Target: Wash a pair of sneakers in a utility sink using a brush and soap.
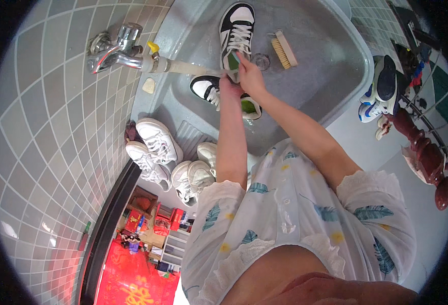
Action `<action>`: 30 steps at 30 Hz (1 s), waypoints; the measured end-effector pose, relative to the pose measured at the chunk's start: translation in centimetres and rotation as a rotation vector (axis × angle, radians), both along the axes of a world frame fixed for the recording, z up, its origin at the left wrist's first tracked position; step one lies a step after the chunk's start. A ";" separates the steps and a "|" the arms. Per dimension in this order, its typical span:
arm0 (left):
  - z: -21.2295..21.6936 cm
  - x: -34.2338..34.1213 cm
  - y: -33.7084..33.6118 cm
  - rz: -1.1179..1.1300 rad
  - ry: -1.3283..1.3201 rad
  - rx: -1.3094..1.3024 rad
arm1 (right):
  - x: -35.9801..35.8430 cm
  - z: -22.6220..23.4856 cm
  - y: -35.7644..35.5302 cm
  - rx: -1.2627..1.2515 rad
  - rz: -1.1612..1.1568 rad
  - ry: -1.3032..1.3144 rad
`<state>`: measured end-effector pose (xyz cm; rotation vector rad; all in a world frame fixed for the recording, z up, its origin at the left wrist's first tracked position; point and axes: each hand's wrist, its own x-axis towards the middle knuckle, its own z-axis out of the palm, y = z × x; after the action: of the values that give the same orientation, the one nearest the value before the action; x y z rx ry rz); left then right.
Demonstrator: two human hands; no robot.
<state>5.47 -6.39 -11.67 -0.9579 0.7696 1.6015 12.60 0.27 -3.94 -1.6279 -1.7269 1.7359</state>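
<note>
Black-and-white shoe (239, 31) seems mid-wash, left hand (229, 85) and right hand (251, 77) curled by its opening, grips unclear from here; turning it would need steadiness.

1. A black-and-white sneaker (240, 33) is held at its heel end, laces up, toe pointed away; its white laces are threaded, and green is shown inside its opening.
2. A matching sneaker (204, 87) is laid nearer in the grey sink (320, 81), toe pointed left; its middle is hidden, its green insole exposed.
</note>
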 end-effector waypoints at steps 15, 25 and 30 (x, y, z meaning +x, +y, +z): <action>-0.9 2.0 0.6 -0.129 0.119 -0.027 | 5.6 0.5 -3.0 -0.236 0.050 0.074; 0.3 -0.2 1.3 -0.036 0.212 -0.090 | 6.2 3.5 3.0 0.409 0.863 -0.430; 2.0 -0.1 2.3 0.052 0.262 -0.030 | 5.6 4.6 2.1 0.439 0.778 -0.503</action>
<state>5.32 -4.11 -9.72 -0.8033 0.9569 1.7873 18.22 2.40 0.61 -1.3389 -3.0143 1.0283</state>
